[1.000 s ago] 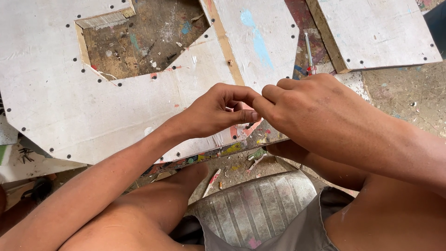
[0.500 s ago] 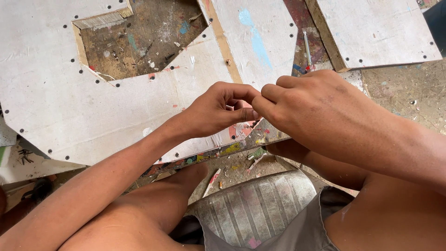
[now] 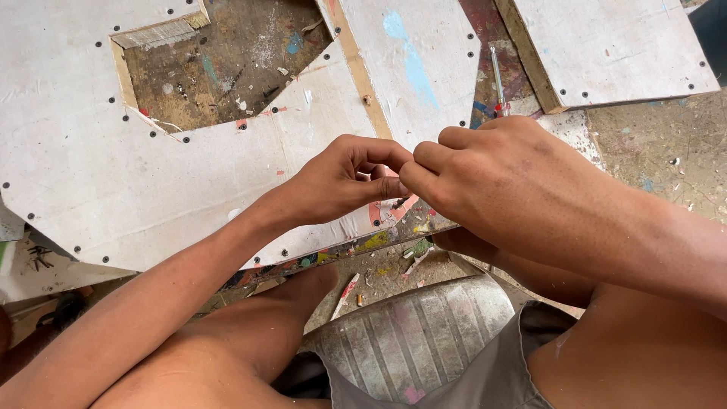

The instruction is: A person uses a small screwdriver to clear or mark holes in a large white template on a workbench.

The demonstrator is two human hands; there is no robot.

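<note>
Fingertips: the left hand (image 3: 344, 182) and right hand (image 3: 503, 178) are pinched together, tips touching; whatever is gripped between them is hidden.
Handling: anything held is judged tiny and light, best kept in a fingertip pinch.
Below the hands: the near edge of a white board (image 3: 151, 174) with dark fastener dots and an angular cut-out.
Behind: a screwdriver (image 3: 497, 79) lies between boards.
Nearest the body: a ribbed grey seat (image 3: 416, 333).
</note>
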